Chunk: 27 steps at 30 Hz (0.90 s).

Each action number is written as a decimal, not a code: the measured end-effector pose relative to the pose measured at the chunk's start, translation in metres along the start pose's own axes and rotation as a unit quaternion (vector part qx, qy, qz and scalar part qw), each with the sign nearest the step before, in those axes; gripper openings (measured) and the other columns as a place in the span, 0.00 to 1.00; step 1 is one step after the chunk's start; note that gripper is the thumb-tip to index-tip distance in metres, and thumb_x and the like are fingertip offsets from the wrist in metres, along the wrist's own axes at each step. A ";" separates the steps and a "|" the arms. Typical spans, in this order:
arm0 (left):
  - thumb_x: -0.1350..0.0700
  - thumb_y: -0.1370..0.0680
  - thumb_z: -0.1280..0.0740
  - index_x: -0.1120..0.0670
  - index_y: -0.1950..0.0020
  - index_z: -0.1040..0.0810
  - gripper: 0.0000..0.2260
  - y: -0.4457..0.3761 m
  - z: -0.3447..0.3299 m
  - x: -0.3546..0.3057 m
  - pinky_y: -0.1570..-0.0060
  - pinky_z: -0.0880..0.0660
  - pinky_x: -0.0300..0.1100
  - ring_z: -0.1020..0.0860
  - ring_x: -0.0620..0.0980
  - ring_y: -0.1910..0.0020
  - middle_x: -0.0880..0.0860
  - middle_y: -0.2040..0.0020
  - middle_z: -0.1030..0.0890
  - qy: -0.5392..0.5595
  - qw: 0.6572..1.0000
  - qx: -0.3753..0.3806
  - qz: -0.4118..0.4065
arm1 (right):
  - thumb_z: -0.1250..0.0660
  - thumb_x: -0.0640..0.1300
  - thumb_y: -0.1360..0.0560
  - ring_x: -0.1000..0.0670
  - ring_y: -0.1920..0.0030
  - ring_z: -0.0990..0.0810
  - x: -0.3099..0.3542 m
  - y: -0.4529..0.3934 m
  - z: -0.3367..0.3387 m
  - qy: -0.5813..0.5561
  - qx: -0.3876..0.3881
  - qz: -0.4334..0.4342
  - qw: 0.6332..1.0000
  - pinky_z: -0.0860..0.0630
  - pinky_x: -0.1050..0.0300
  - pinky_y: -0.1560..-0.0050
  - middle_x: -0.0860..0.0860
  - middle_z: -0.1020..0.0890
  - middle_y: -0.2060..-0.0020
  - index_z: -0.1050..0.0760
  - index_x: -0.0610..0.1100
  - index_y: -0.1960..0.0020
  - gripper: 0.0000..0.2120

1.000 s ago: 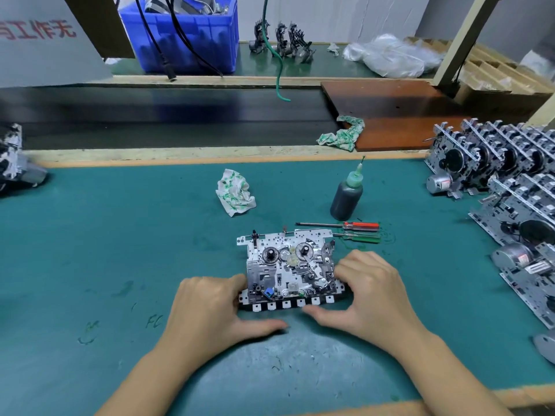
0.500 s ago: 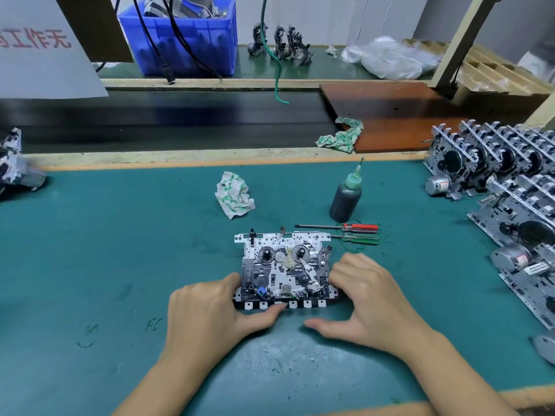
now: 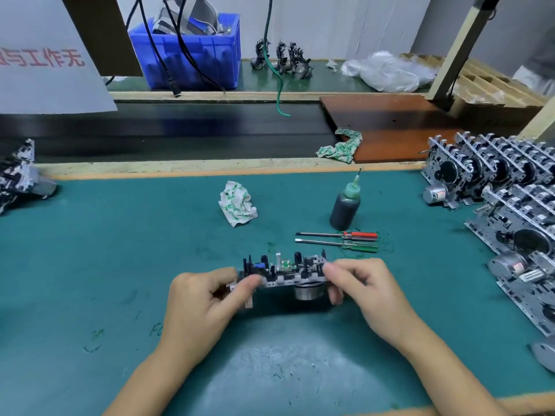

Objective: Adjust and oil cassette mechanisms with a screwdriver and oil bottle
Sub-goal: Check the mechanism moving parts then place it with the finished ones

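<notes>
The cassette mechanism point(image 3: 283, 273) is held edge-on just above the green mat point(image 3: 120, 250), gripped at its left end by the left hand point(image 3: 204, 301) and pinched at its right end by the right hand point(image 3: 368, 291). Just beyond it, two screwdrivers point(image 3: 338, 239) are laid side by side on the mat, with the oil bottle point(image 3: 344, 207) standing upright right behind them. Stacked mechanisms point(image 3: 510, 205) are seen at the right edge.

Two bare hands point(image 3: 207, 304), bare forearms, no sleeves

1 head-worn view, forward and down, close over green bench point(image 3: 90, 250).
</notes>
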<state>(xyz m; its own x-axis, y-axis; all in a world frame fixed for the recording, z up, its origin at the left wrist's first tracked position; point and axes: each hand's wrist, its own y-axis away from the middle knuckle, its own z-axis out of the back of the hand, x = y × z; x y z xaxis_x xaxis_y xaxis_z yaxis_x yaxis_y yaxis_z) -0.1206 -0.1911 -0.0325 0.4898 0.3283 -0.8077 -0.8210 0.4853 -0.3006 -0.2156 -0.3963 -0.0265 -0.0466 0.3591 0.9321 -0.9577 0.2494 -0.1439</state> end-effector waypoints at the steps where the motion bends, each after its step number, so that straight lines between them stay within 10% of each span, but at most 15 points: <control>1: 0.30 0.30 0.40 0.54 0.73 0.28 0.27 -0.001 -0.001 -0.002 0.75 0.38 0.40 0.37 0.47 0.80 0.52 0.82 0.33 0.021 1.000 -0.011 0.011 | 0.38 0.61 0.31 0.55 0.74 0.29 0.003 -0.002 -0.002 -0.045 0.001 -0.022 0.999 0.33 0.64 0.67 0.48 0.28 0.78 0.29 0.47 0.77 0.23; 8: 0.29 0.31 0.44 0.56 0.78 0.33 0.31 -0.016 -0.005 -0.004 0.76 0.37 0.34 0.36 0.44 0.82 0.54 0.84 0.34 0.031 0.994 -0.008 0.106 | 0.36 0.65 0.30 0.52 0.78 0.30 0.007 -0.014 -0.007 -0.064 -0.021 -0.101 0.993 0.31 0.64 0.69 0.47 0.29 0.80 0.30 0.46 0.80 0.29; 14: 0.29 0.30 0.52 0.53 0.71 0.30 0.29 -0.032 0.000 -0.013 0.71 0.37 0.41 0.31 0.46 0.72 0.47 0.76 0.31 -0.240 0.967 -0.075 0.038 | 0.41 0.72 0.37 0.55 0.72 0.36 -0.004 -0.020 0.012 0.206 -0.065 -0.043 0.975 0.38 0.55 0.67 0.54 0.33 0.75 0.38 0.47 0.72 0.27; 19: 0.39 0.28 0.36 0.44 0.53 0.20 0.11 -0.045 -0.004 -0.032 0.49 0.35 0.28 0.27 0.39 0.50 0.42 0.54 0.21 -0.049 0.994 -0.028 -0.096 | 0.24 0.51 0.36 0.59 0.47 0.24 -0.004 -0.027 0.012 0.067 0.048 -0.013 0.997 0.30 0.66 0.46 0.63 0.22 0.52 0.27 0.56 0.50 0.18; 27: 0.51 0.29 0.30 0.41 0.59 0.19 0.04 -0.047 -0.021 -0.034 0.55 0.35 0.30 0.29 0.42 0.58 0.45 0.63 0.25 -0.002 0.993 0.002 -0.121 | 0.23 0.38 0.34 0.58 0.50 0.21 -0.001 -0.031 0.005 0.015 0.025 -0.007 1.000 0.30 0.68 0.46 0.58 0.18 0.55 0.23 0.54 0.53 0.17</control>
<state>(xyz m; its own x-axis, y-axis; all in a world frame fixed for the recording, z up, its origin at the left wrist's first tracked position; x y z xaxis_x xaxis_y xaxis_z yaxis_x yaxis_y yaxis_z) -0.1048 -0.2425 -0.0019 0.6732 0.2049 -0.7105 -0.6783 0.5538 -0.4829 -0.1870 -0.4095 -0.0215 -0.0249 0.3820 0.9238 -0.9714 0.2091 -0.1126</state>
